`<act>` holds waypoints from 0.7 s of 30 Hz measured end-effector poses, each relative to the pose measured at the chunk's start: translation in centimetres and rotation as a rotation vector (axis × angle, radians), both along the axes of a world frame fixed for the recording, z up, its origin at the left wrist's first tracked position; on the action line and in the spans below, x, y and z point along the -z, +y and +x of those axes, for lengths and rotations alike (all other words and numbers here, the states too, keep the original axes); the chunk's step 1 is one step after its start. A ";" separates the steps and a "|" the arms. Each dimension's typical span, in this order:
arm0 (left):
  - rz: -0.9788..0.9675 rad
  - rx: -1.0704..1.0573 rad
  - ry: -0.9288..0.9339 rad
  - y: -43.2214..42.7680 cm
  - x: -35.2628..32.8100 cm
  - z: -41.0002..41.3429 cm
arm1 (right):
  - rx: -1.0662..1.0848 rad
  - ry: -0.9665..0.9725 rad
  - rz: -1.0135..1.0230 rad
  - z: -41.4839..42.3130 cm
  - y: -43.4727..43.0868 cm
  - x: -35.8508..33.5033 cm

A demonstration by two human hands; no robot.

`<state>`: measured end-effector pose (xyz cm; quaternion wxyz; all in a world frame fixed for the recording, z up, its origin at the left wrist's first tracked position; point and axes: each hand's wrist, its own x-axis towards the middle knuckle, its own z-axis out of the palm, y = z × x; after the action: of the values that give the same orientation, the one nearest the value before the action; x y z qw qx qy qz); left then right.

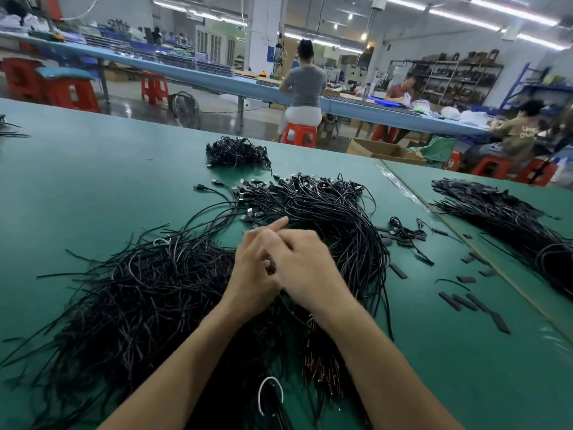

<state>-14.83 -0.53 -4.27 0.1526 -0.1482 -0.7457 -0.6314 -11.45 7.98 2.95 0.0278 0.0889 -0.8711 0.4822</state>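
Toward the desk's (pixel 77 156) near edge, over the pile (pixel 139 293), the left hand (pixel 252 271) pinched a cable (pixel 271 264), its fingers curled and the index straight. The right hand (pixel 307 268) curled over it, and its grip was hidden. The cable looked light, limp and slick, and was best pinched near its end. Loose sleeves (pixel 465 301) lay to the right. No writing was readable.

floor: glossy grey floor (pixel 124 99)
furniture: long blue workbench (pixel 372 112), red plastic stools (pixel 299 135)
light: ceiling tube lights (pixel 465 10)

Factory assembly hall: long work tables (pixel 217 76), seated workers (pixel 302 88) on red stools (pixel 299 135), cable heaps (pixel 310 200), storage shelving (pixel 459 76).
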 end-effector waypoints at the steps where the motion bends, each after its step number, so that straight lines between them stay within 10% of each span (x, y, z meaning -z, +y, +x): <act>1: 0.094 0.016 0.013 -0.1 -0.3 0.1 | -0.088 0.067 0.015 1.0 -1.1 -0.6; 6: 0.106 -0.284 0.021 -3.8 0.0 -1.7 | -0.376 0.201 0.166 4.3 -2.9 -1.3; 11: 0.409 -0.521 0.104 -5.7 -2.7 -1.6 | 0.094 0.271 0.290 2.2 2.5 -0.2; 21: -0.336 -0.493 0.806 -7.0 -5.8 2.1 | 0.545 0.249 0.445 -1.7 8.5 2.1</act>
<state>-12.74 -7.48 1.48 0.5474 -0.2222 -0.7316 -0.3403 -13.13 16.44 0.80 0.2409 -0.0842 -0.9362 0.2416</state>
